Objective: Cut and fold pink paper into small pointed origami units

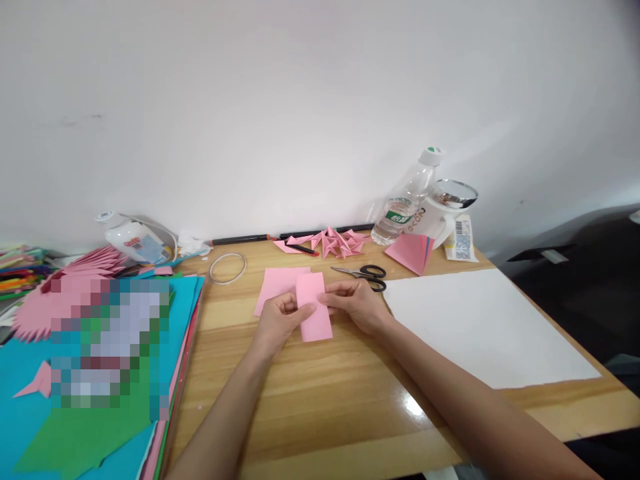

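Note:
A folded pink paper rectangle [315, 323] is held upright just above the wooden table by both hands. My left hand [280, 320] pinches its left edge, thumb across the front. On the right edge, my right hand [357, 303] grips it between thumb and fingers. Behind the left hand lies a flat pink paper sheet [275, 283], partly covered by the held piece. Black-handled scissors [373, 271] rest just beyond my right hand. Farther back sits a pile of folded pink paper pieces [343, 243] with a pen [301, 249] beside it.
At left, coloured paper sheets [193, 293] and a fanned pink paper form [50, 300] are stacked. A tape roll [228, 269] lies near the wall. A water bottle [405, 200], a white mug [440, 223] and folded pink paper [407, 253] stand back right. White paper [485, 327] covers the right side.

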A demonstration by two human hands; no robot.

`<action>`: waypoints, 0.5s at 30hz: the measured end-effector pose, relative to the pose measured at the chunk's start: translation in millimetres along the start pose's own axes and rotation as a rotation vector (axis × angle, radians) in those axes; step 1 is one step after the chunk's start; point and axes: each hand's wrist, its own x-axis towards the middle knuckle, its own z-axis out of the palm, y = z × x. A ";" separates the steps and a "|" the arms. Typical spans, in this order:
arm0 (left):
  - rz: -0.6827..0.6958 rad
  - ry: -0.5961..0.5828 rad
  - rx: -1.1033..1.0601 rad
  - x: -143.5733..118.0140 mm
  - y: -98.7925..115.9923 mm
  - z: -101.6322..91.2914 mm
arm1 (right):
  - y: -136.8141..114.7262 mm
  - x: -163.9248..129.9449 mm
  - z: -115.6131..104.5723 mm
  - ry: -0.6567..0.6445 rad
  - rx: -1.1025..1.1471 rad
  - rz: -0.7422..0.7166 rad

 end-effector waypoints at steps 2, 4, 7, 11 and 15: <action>-0.011 -0.032 -0.009 -0.5 0.6 0.6 | 0.1 0.0 -0.4 0.003 -0.007 -0.001; -0.017 -0.037 -0.005 -0.8 0.9 1.0 | 0.4 0.0 -0.6 0.002 -0.007 -0.004; -0.009 -0.001 0.009 -0.7 0.2 0.6 | 1.1 -0.4 -0.6 -0.001 -0.010 -0.027; 0.013 0.057 0.042 0.3 -2.2 -1.1 | 2.2 -1.3 0.1 0.026 -0.034 -0.059; 0.033 0.089 0.051 0.6 -3.9 -2.3 | 2.2 -2.1 0.3 0.023 -0.044 -0.057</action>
